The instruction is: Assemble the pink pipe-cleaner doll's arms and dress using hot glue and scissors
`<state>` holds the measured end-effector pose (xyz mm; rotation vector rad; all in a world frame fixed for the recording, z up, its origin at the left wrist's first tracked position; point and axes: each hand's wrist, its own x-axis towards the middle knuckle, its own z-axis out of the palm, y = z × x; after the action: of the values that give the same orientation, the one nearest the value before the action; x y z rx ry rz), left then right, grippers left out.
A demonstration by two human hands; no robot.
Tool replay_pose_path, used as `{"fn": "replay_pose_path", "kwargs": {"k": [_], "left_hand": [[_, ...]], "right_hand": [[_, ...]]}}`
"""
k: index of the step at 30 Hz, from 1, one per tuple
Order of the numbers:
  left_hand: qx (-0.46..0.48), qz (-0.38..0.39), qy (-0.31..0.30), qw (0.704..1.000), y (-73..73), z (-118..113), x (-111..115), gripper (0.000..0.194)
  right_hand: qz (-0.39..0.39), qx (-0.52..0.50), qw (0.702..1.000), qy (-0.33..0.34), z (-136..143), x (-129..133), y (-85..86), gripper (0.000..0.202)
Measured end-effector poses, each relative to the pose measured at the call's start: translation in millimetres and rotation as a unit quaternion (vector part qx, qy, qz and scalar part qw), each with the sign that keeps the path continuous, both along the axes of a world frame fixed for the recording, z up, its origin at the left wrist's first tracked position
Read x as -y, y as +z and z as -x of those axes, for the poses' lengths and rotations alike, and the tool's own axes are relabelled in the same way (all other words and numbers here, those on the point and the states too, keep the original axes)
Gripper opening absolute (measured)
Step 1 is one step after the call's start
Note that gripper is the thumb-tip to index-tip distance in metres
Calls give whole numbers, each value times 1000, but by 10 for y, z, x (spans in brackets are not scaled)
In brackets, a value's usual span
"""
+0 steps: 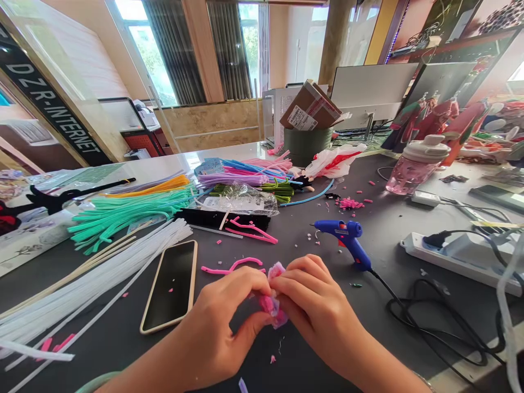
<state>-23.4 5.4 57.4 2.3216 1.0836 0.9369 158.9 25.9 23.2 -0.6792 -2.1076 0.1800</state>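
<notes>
Pink-and-lilac fuzzy piece point(280, 320) looks light, soft, crushable, so edge grip suits; my left fingers point(256, 277) and right fingers point(301, 283) pinch it.

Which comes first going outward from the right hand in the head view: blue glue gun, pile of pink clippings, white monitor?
From the right hand:
1. Blue glue gun, just beyond it, to the right.
2. Pile of pink clippings, beyond the gun.
3. White monitor, at the table's far side.
</notes>
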Motion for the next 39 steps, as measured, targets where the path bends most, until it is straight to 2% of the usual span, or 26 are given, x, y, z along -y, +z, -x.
{"fn": "replay_pose_path", "kwargs": {"k": [3,8,12,17,25,30,32,34,36,38,39], "left_hand": [[-20,-69,-7,997,-87,14,-10,25],[-24,-171,9,985,-181,4,-24,26],[-34,-198,14,979,-209,-7,-16,28],[-41,-171,16,984,-196,13,-21,35],[21,-73,-5,997,-106,42,-47,27],[52,-37,-30,998,-84,113,-64,31],[72,-21,-14,997,-70,126,-79,26],[89,6,26,996,-60,130,-105,19],[97,33,73,992,-61,135,-144,21],[82,41,99,991,-74,147,-188,24],[67,39,93,993,-84,155,-209,28]], "right_hand": [[3,-16,1000,0,13,1,-3,16],[3,-32,999,0,31,16,9,23],[2,-33,999,3,29,30,23,19],[6,-28,1000,5,15,29,29,19],[-4,-19,1000,0,-4,13,6,19],[-4,-35,999,-7,-16,13,29,20],[-8,-58,998,-18,-20,14,48,21],[-19,-86,995,-45,-22,20,66,23],[-21,-114,991,-68,-25,34,76,25],[-9,-133,989,-57,-30,50,79,27],[-3,-136,990,-42,-34,58,79,28]]}}
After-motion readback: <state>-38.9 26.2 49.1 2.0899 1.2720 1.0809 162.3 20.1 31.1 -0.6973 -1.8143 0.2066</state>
